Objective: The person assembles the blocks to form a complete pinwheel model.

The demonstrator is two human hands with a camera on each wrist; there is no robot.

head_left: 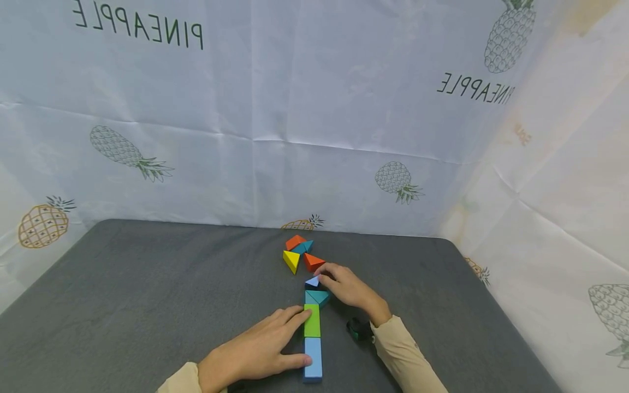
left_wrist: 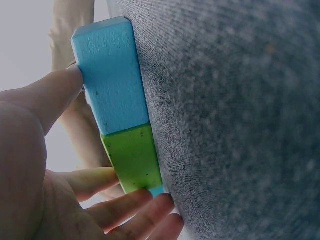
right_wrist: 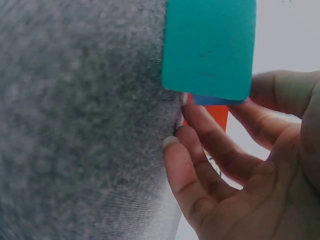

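Note:
A row of wooden blocks runs away from me on the dark table. Nearest is a light blue rectangular block point(head_left: 315, 349), then a green one point(head_left: 313, 323). My left hand point(head_left: 260, 344) lies along their left side, thumb at the blue block and fingertips at the green one, fingers loosely extended. Beyond them sit teal triangular blocks point(head_left: 319, 296). At the far end, my right hand point(head_left: 351, 286) pinches a blue triangular block point(head_left: 312, 282) between thumb and index finger. The right wrist view shows that block mostly hidden behind a teal block point(right_wrist: 209, 50).
Just past my right fingertips lies a red triangular block point(head_left: 312, 263). A yellow triangular block point(head_left: 291, 262), a blue block point(head_left: 304, 247) and another red block point(head_left: 295, 242) are grouped farther back. A small dark object point(head_left: 357, 329) shows beside my right wrist. Pineapple-printed cloth point(head_left: 314, 109) hangs behind the table.

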